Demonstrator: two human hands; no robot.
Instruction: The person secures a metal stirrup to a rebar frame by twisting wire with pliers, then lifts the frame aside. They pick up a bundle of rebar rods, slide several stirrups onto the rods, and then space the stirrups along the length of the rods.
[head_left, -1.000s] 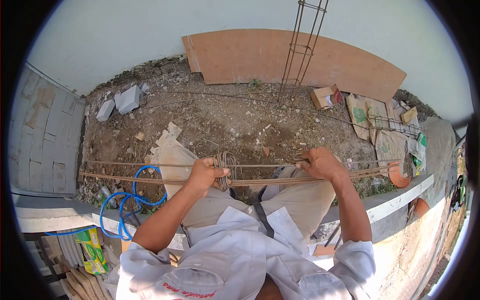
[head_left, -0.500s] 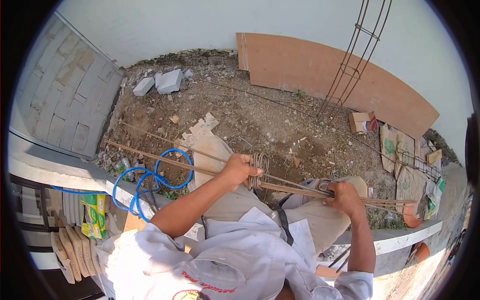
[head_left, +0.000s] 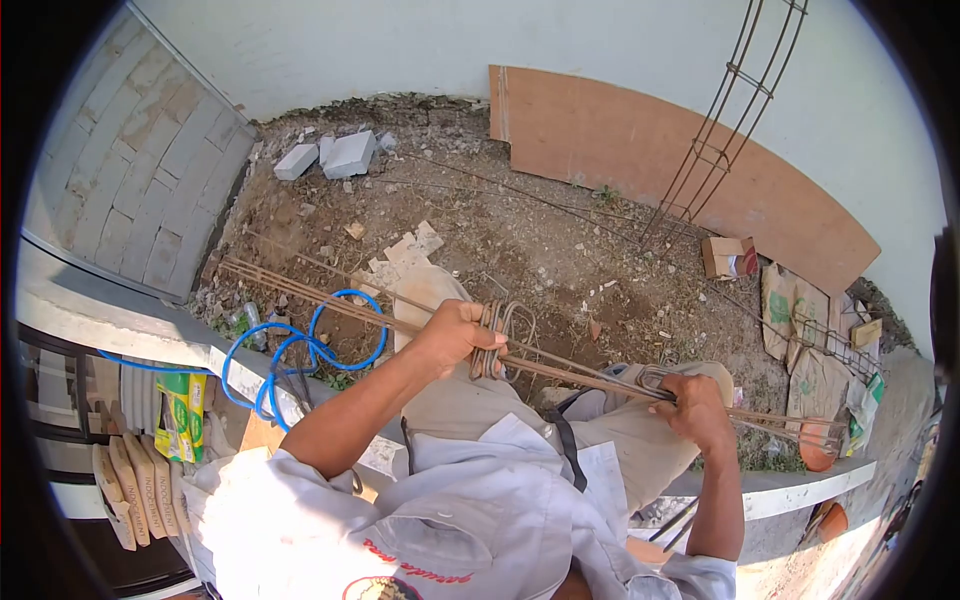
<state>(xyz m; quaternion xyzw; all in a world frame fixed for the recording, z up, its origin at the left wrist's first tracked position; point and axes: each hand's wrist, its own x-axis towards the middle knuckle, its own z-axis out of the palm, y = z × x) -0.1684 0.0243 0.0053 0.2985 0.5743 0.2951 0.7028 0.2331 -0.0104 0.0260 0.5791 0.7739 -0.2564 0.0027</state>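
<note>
Several long, thin steel reinforcing bars (head_left: pixel 590 378) lie across my lap, running from the left over to the right. My left hand (head_left: pixel 460 338) is closed around the bars, against a bunch of bent wire stirrups (head_left: pixel 497 335) looped on them. Farther right, my right hand (head_left: pixel 697 408) is wrapped round the same bars, beside a second bunch of stirrups (head_left: pixel 652 378). Fingers partly hide what lies inside each grip. Both of my knees are bent below the bars.
A coiled blue hose (head_left: pixel 290 345) lies at left, by cement bags (head_left: pixel 140 490). White blocks (head_left: pixel 349 155) sit on the dirt. An upright rebar cage (head_left: pixel 720 120) stands before a brown board (head_left: pixel 610 130). At right are a cardboard box (head_left: pixel 722 257) and empty sacks (head_left: pixel 810 385).
My left hand has slid a little left along the bars with its stirrups, some of which fan out more. My right hand stays nearly in place; the view has shifted slightly.
</note>
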